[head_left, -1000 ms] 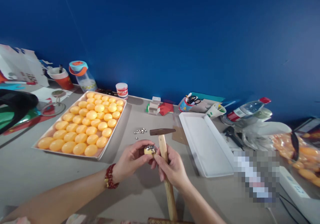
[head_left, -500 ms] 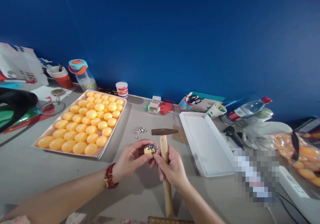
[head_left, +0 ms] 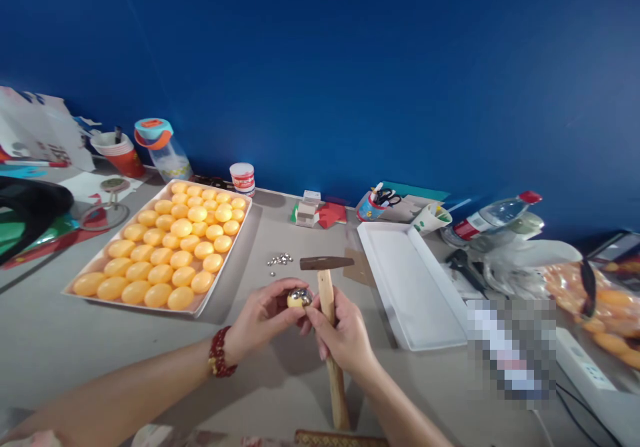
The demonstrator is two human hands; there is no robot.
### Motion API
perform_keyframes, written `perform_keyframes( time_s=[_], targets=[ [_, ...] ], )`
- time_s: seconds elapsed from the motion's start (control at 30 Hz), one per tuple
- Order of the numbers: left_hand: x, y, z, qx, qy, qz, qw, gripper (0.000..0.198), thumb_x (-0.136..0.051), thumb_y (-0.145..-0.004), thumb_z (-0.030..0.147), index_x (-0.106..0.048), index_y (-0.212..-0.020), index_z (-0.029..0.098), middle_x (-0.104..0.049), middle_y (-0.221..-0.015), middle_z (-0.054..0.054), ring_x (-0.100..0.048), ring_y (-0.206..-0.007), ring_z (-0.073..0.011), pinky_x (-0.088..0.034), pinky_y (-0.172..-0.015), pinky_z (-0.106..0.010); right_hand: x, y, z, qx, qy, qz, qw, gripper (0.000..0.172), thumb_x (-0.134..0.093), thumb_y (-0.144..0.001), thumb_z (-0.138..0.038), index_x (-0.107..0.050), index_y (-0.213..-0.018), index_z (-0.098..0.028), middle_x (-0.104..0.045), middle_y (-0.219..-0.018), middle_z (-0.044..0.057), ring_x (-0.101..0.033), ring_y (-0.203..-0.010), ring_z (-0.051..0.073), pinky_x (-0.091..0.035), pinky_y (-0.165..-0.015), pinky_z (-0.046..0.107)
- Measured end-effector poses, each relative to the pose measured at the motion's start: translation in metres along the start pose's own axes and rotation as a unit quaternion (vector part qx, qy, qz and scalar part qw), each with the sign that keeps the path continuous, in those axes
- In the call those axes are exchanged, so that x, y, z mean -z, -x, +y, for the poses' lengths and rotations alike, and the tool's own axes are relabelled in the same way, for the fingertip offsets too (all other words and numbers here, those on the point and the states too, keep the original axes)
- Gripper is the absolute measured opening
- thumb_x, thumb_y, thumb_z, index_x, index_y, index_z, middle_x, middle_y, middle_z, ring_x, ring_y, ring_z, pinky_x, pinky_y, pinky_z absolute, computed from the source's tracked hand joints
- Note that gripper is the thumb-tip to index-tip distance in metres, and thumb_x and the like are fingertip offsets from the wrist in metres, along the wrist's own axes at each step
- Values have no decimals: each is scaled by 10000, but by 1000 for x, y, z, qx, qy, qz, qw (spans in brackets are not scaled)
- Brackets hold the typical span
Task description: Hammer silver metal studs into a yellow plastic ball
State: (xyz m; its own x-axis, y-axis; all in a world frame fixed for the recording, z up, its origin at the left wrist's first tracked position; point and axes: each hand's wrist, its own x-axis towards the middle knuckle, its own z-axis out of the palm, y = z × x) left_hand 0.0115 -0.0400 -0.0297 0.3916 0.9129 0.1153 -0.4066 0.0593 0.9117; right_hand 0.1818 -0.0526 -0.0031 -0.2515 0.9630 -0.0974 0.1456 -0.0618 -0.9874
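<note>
Between the fingers of my left hand [head_left: 267, 314] is a small ball [head_left: 299, 298], yellow below with shiny silver pieces over its top. My right hand [head_left: 345, 337] grips the wooden handle of a hammer [head_left: 326, 287], its dark head pointing away from me. The right thumb and fingertips also reach the ball's right side. Just beyond my hands, a small cluster of silver bits [head_left: 280, 259] lies on the table, with one piece apart from it. Left of my hands sits a shallow white tray [head_left: 200, 310] filled with rows of orange-yellow balls [head_left: 160, 274].
A long white tray [head_left: 425, 300] lies to the right. Behind stand a lidded tub [head_left: 243, 178], small boxes [head_left: 307, 212] and a pen cup with scissors [head_left: 371, 208]. Farther right are a bottle [head_left: 495, 217], a power strip [head_left: 585, 364] and bagged balls [head_left: 610, 300].
The whole view has shifted very slightly. The ball and hammer stay in the same grips, and both hands hold nearly the same pose.
</note>
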Motion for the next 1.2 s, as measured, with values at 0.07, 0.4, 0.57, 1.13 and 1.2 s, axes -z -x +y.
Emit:
perform_keyframes(
  time_s=[0.07, 0.4, 0.57, 1.13, 1.2],
  targets=[
    [0, 0, 0, 1, -1, 3, 1000, 301, -653, -854, 219, -587, -1143, 169, -654, -923, -68, -629, -679, -129, -541, -665, -285, -1, 0, 0, -7, -3, 6, 1000, 176, -552, -895, -351, -459, -842, -211, -666, -585, -31, -433, -289, 56, -347, -313, 159],
    [-1, -1, 7, 10, 76, -32, 997, 290, -657, -853, 262, -548, -1117, 209, -610, -1052, -71, -646, -688, -130, -555, -644, -300, 9, 5, -2, -10, -76, -46, 996, 274, -533, -901, -460, -453, -883, -199, -699, -622, 13, -397, -278, 39, -308, -299, 147],
    [7, -7, 6, 14, 84, -31, 996, 285, -680, -829, 331, -557, -1050, 200, -588, -959, -29, -605, -617, -97, -544, -560, -253, 10, 3, -6, -26, -66, 24, 997, 258, -630, -818, -391, -460, -884, -208, -655, -583, -31, -378, -272, 35, -286, -299, 147],
    [22, -11, 4, -27, 48, -15, 998, 242, -660, -844, 238, -588, -1073, 207, -506, -1016, -30, -572, -684, -89, -543, -641, -254, 22, 3, -9, 89, 227, 8, 970, 119, -495, -924, -297, -568, -936, -205, -679, -692, 13, -614, -571, 149, -446, -523, 222],
    [25, -12, 4, -36, 28, -13, 999, 227, -659, -844, 235, -601, -1062, 206, -495, -1040, -31, -580, -695, -89, -543, -646, -251, 23, 3, -12, 83, 227, -6, 970, 127, -479, -930, -301, -563, -936, -206, -680, -679, 13, -605, -534, 148, -429, -483, 222]
  ],
)
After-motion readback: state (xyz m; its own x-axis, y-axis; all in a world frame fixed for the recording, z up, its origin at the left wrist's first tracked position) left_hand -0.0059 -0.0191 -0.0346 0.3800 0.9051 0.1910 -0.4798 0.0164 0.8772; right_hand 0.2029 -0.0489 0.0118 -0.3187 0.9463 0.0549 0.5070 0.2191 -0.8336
